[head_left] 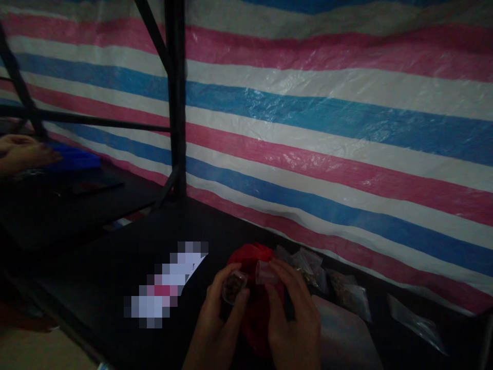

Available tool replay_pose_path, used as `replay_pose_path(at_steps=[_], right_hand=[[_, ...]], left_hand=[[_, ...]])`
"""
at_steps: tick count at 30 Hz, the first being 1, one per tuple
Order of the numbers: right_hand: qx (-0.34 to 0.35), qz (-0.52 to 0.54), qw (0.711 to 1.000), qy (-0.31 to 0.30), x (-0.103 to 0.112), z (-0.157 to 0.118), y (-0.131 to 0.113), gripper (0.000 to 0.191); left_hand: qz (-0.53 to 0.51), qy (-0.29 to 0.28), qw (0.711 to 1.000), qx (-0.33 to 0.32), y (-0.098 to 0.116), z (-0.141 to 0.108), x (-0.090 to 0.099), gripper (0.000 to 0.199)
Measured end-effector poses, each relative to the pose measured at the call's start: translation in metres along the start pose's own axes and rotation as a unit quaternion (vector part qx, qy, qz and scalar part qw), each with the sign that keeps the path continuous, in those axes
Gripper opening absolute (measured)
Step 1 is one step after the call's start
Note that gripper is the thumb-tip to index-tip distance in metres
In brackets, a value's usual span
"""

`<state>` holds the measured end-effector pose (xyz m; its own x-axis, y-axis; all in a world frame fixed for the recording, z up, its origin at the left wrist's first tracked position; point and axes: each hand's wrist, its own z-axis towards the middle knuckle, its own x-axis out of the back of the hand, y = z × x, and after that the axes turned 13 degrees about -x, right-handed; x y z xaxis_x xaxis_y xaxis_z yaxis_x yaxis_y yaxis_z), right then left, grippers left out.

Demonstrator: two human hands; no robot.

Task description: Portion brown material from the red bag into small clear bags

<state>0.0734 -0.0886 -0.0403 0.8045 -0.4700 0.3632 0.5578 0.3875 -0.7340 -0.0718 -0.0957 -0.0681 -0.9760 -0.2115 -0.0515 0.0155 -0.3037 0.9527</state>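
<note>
My left hand (pixel 216 313) grips a small clear plastic container (pixel 234 287) with dark brown bits inside, its mouth facing me. In my right hand (pixel 293 313), thumb and fingers close on a small translucent plastic cup (pixel 265 272), tipped on its side. A narrow gap separates the two. Beneath and behind both hands lies a red plastic bag (pixel 252 253), partly covered by them; its contents are hidden.
Small clear bags of bits (pixel 346 293) and a flat clear bag (pixel 418 324) lie to the right. A pale translucent sheet (pixel 344 331) is beside my right hand. Blurred paper (pixel 165 282) lies left. Another person's hands (pixel 26 154) work near a blue tray (pixel 79 156).
</note>
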Motion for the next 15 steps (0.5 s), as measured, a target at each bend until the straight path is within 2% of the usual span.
replay_pose_path(at_steps=[4,7,12,15], right_hand=[[-0.022,-0.076,0.99,-0.118,-0.004,-0.003,0.012,0.048],[-0.036,-0.136,0.975,-0.175,-0.003,-0.004,0.017,0.056],[-0.041,-0.186,0.956,-0.224,0.008,0.004,0.015,0.064],[-0.053,-0.202,0.95,-0.234,0.011,0.007,0.016,0.06]], left_hand=[[0.004,0.078,0.997,-0.026,0.009,0.007,0.005,0.06],[0.005,0.112,0.992,-0.058,0.012,0.009,0.009,0.06],[-0.035,0.115,0.988,-0.099,-0.001,0.005,0.01,0.067],[-0.036,0.101,0.991,-0.085,-0.005,0.005,0.005,0.069]])
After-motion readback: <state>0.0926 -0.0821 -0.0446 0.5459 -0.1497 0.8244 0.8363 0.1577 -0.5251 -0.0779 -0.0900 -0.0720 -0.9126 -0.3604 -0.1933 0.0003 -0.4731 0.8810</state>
